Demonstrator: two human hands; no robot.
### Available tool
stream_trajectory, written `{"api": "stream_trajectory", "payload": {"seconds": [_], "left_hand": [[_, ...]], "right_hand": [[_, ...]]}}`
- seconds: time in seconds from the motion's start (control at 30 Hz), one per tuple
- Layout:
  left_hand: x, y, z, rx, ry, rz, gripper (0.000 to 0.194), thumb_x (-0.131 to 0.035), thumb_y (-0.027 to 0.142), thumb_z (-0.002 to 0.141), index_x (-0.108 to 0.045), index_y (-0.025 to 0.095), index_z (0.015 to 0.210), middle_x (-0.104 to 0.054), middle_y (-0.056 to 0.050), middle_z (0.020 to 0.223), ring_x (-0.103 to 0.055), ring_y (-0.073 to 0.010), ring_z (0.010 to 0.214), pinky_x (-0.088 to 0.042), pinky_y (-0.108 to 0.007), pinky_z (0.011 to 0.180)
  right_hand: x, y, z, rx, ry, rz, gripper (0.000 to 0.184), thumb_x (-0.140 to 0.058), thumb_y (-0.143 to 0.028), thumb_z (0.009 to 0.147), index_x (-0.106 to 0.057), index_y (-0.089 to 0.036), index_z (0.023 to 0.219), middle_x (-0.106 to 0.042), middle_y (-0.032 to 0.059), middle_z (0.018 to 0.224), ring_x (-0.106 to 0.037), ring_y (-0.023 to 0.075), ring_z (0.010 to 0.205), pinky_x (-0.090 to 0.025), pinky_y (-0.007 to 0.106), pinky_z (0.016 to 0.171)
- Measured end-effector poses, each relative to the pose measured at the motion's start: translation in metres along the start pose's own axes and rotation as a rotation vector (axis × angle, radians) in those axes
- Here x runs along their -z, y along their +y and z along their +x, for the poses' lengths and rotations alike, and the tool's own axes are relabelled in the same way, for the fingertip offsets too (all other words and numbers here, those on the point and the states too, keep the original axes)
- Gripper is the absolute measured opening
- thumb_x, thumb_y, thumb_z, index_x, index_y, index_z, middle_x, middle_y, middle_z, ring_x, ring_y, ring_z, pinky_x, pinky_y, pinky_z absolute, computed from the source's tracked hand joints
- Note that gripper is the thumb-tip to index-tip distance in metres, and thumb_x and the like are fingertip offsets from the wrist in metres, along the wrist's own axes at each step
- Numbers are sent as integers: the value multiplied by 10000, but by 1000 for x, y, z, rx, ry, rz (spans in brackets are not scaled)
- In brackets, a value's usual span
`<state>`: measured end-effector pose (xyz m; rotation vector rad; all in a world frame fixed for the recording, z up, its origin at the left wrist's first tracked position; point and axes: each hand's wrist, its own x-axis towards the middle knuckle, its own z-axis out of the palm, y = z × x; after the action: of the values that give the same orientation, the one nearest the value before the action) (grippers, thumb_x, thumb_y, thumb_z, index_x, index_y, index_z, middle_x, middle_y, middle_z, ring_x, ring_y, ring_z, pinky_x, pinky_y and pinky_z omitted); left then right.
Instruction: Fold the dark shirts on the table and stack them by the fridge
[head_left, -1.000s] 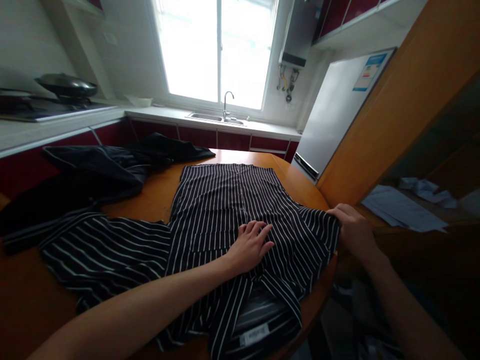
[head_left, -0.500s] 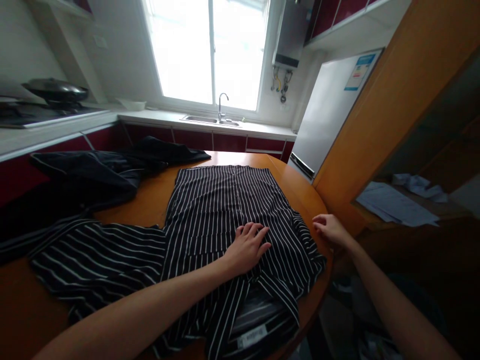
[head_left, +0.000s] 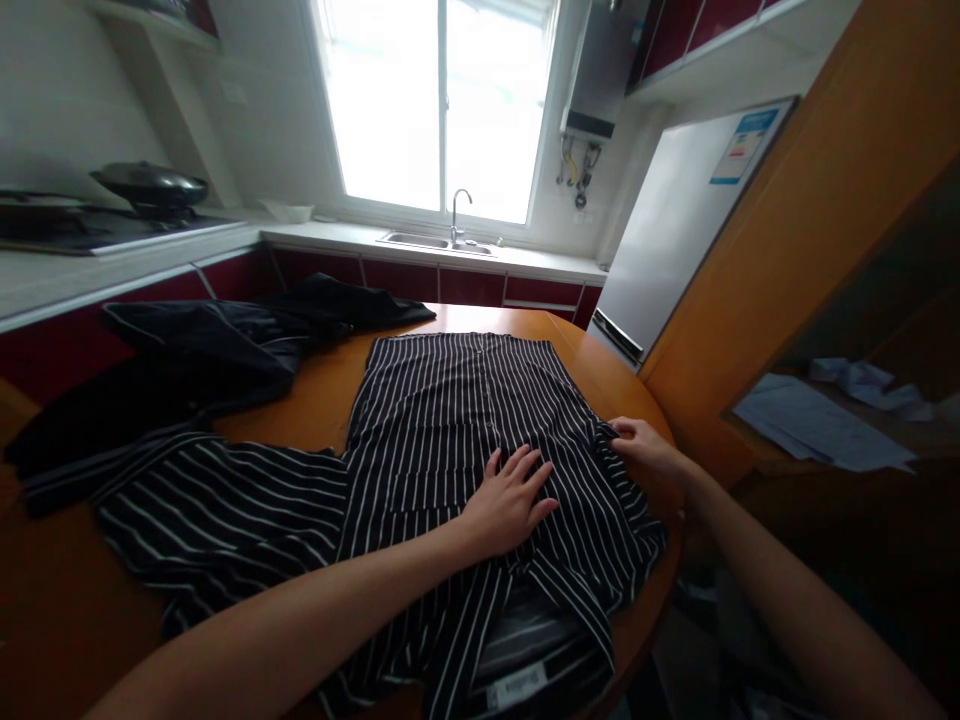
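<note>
A black-and-white striped shirt lies spread on the wooden table, its collar and a white label towards me. One sleeve stretches out to the left; the other side lies bunched near the table's right edge. My left hand rests flat on the shirt's front, fingers spread. At the shirt's right side, my right hand pinches the sleeve's edge between thumb and fingers.
A dark garment lies at the table's left and far side. Beyond are a sink, a stove with a lidded wok and a fridge. On the right, a wooden cabinet holds papers.
My right hand has moved left onto the shirt's right side and taken hold of the sleeve's edge. My left hand stays on the shirt's front. The view has shifted slightly.
</note>
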<state>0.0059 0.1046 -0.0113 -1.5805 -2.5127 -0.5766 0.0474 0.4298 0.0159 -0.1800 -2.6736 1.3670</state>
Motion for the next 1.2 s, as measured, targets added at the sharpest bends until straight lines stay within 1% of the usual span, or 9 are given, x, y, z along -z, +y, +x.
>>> {"api": "stream_trajectory", "payload": {"seconds": [0.07, 0.17, 0.33, 0.4, 0.57, 0.73, 0.97, 1.13, 1.2], "left_hand": [[-4, -2, 0, -5, -28, 13, 594, -272, 603, 1023, -407, 270, 1496, -378, -100, 1574, -232, -327, 1489, -156, -626, 1164], [-7, -5, 1, 4, -49, 15, 620, -245, 628, 1015, -414, 276, 1497, -363, -97, 1586, -206, -340, 1500, -149, -640, 1165], [-6, -5, 1, -5, -53, 9, 618, -229, 618, 1022, -417, 271, 1498, -364, -102, 1586, -211, -332, 1501, -143, -646, 1169], [-5, -5, 0, -4, -52, 7, 614, -231, 615, 1023, -417, 273, 1499, -367, -104, 1584, -220, -327, 1500, -146, -645, 1170], [-3, -3, 0, 2, -59, -5, 600, -241, 603, 1028, -422, 273, 1496, -361, -104, 1588, -231, -326, 1497, -151, -648, 1171], [-3, -3, 1, 4, -58, -14, 579, -266, 592, 1030, -439, 282, 1488, -366, -98, 1585, -239, -330, 1494, -150, -658, 1169], [-4, -4, 1, 2, -55, -10, 584, -248, 592, 1032, -433, 280, 1490, -369, -94, 1584, -238, -324, 1494, -150, -646, 1174], [-6, -5, 1, 5, -46, -1, 575, -258, 591, 1031, -447, 287, 1481, -384, -91, 1576, -252, -325, 1488, -160, -639, 1171], [-6, -5, 1, 0, -44, -2, 573, -258, 591, 1031, -447, 290, 1480, -384, -88, 1576, -254, -324, 1486, -161, -635, 1172]], "right_hand": [[13, -3, 2, -4, -9, 163, 136, -663, -280, 677, -604, -185, 754, -623, -14, 779, -579, 159, 785, -452, 281, 763], [29, -5, 5, -96, 22, 349, 259, -708, -347, 651, -492, -208, 673, -512, -54, 635, -493, 123, 611, -398, 253, 606], [38, -12, 9, -144, 51, 448, 403, -758, -427, 640, -412, -226, 689, -464, -74, 601, -454, 109, 550, -356, 242, 546], [42, -18, 11, -129, 4, 373, 387, -766, -453, 654, -468, -216, 727, -521, -61, 639, -494, 116, 579, -378, 248, 569], [67, -30, 16, -190, -312, -78, 419, -787, -509, 634, -673, -156, 828, -690, 34, 798, -610, 187, 744, -449, 290, 682], [99, -33, 20, -295, -565, -364, 246, -782, -353, 553, -738, -164, 704, -698, 20, 698, -607, 201, 691, -441, 282, 629], [119, -49, 28, -316, -576, -564, 143, -711, -273, 521, -743, -156, 597, -662, 4, 591, -567, 180, 601, -382, 271, 562], [120, -44, 26, -374, -674, -658, 109, -755, -245, 453, -722, -176, 531, -606, -17, 510, -540, 168, 550, -382, 278, 550], [122, -43, 21, -302, -537, -681, 166, -798, -264, 412, -655, -185, 442, -569, -20, 479, -531, 164, 530, -394, 284, 551]]}}
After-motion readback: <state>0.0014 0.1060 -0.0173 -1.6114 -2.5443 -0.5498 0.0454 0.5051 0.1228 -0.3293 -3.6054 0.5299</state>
